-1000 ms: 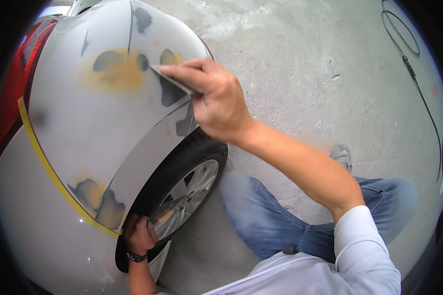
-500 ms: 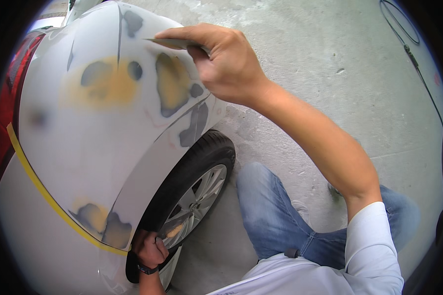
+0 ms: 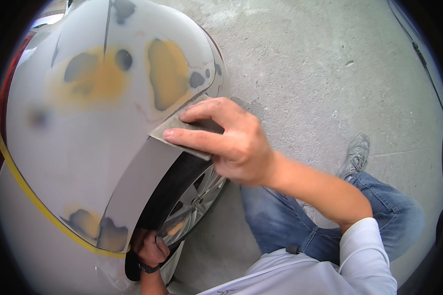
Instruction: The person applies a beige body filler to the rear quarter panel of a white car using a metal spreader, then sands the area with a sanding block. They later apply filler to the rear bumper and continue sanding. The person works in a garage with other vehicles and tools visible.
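The right hand [image 3: 241, 142] has its grip clamped on a grey sheet [image 3: 189, 127], held at the arch [image 3: 138, 177] of the car [image 3: 93, 147]. The left hand [image 3: 152, 248] curls by the wheel [image 3: 197, 201]; whether it grasps anything, one cannot tell.

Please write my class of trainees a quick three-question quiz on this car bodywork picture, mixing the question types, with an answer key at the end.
1. Multiple choice: what does the right hand hold?
A) a spray gun
B) a flat grey piece
C) a paintbrush

2. True or false: the left hand has a dark band at its wrist.

3. Fill the gap: the strip of tape along the edge of the pale car panel is ____ in colour.

Key: 1. B; 2. True; 3. yellow
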The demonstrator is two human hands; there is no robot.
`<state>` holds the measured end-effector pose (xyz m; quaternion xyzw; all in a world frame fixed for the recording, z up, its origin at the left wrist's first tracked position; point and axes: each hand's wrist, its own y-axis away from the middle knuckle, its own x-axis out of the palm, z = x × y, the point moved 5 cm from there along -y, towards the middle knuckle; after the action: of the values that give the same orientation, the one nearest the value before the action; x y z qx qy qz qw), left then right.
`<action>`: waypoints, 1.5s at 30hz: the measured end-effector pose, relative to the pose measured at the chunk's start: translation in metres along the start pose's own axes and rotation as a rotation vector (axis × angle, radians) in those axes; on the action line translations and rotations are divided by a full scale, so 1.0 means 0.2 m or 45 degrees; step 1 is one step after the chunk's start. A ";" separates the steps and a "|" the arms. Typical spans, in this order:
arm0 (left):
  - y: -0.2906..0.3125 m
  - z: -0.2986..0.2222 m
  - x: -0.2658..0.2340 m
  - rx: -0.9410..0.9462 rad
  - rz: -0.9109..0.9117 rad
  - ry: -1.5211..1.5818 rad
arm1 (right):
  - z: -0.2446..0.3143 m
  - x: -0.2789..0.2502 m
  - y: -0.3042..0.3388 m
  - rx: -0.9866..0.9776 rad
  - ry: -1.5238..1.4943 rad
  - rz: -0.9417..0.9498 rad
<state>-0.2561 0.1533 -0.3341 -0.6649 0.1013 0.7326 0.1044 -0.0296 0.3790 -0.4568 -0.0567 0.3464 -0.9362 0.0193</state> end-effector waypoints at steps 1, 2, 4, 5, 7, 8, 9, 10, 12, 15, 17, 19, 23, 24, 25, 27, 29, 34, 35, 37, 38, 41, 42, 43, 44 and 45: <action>0.00 0.00 0.00 -0.001 -0.002 0.002 | -0.03 -0.03 -0.02 0.010 -0.015 0.068; 0.00 0.00 0.00 -0.022 -0.018 0.025 | -0.05 -0.06 -0.05 -0.007 -0.038 0.113; 0.01 0.00 0.01 -0.001 -0.032 0.002 | -0.17 -0.14 -0.17 0.135 -0.028 0.074; 0.01 0.01 0.01 -0.013 -0.026 0.021 | -0.20 -0.15 -0.26 0.071 -0.009 -0.046; 0.02 0.01 0.01 -0.024 -0.028 0.018 | -0.24 -0.13 -0.41 -0.018 0.017 -0.143; 0.02 0.01 0.01 -0.034 -0.021 0.028 | -0.26 -0.11 -0.47 -0.043 0.035 -0.117; 0.02 0.01 0.01 -0.024 -0.027 0.021 | -0.26 -0.08 -0.51 -0.055 0.055 -0.097; 0.03 0.01 0.00 -0.015 -0.033 0.015 | -0.26 -0.06 -0.53 -0.055 0.019 -0.094; 0.03 0.01 0.00 -0.012 -0.031 0.014 | -0.24 -0.02 -0.53 -0.052 -0.039 -0.090; 0.03 0.02 0.00 -0.018 -0.013 0.034 | -0.21 0.01 -0.48 0.038 0.043 -0.078; 0.02 0.02 0.00 -0.011 -0.014 0.049 | -0.17 0.01 -0.44 0.046 0.049 -0.115; 0.01 0.02 -0.01 -0.009 -0.014 0.057 | -0.13 0.02 -0.39 0.068 -0.036 -0.177; 0.00 0.01 -0.01 -0.007 0.006 0.049 | -0.03 0.05 -0.22 0.084 0.011 -0.189; 0.00 0.01 -0.01 -0.011 -0.001 0.038 | -0.01 0.06 -0.17 0.080 0.056 -0.180; 0.01 0.02 -0.01 -0.016 -0.005 0.028 | 0.01 0.07 -0.13 0.077 0.089 -0.191; 0.01 0.02 -0.01 -0.017 -0.021 0.018 | 0.05 0.10 -0.05 0.081 0.043 -0.182; 0.01 0.03 -0.01 -0.008 -0.031 0.016 | 0.07 0.09 0.00 0.066 0.044 -0.152; 0.02 0.02 0.00 0.001 -0.002 0.018 | -0.03 -0.07 -0.10 -0.004 -0.054 0.082; 0.03 0.02 0.00 -0.007 0.002 0.019 | -0.10 -0.12 -0.16 0.054 -0.012 0.025; 0.03 0.02 0.00 -0.014 0.007 0.004 | -0.21 -0.16 -0.30 0.053 0.071 -0.020; 0.03 0.02 0.00 -0.017 0.017 -0.001 | -0.25 -0.15 -0.38 0.011 0.098 -0.013; 0.03 0.02 0.00 -0.033 -0.002 -0.005 | -0.30 -0.07 -0.49 -0.007 0.066 -0.008; 0.03 0.02 0.00 -0.013 -0.012 0.000 | -0.30 -0.04 -0.51 -0.038 0.037 -0.016; 0.03 0.02 0.00 -0.014 -0.014 0.006 | -0.29 -0.03 -0.52 -0.065 0.032 -0.065; 0.03 0.02 0.00 -0.014 -0.016 0.038 | -0.28 -0.01 -0.52 -0.053 0.026 -0.082; 0.03 0.02 0.00 -0.018 -0.028 0.012 | -0.28 0.00 -0.51 -0.039 0.021 -0.101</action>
<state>-0.2615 0.1490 -0.3338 -0.6700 0.0893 0.7291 0.1074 -0.0359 0.4929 -0.4314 -0.0630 0.3585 -0.9312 -0.0215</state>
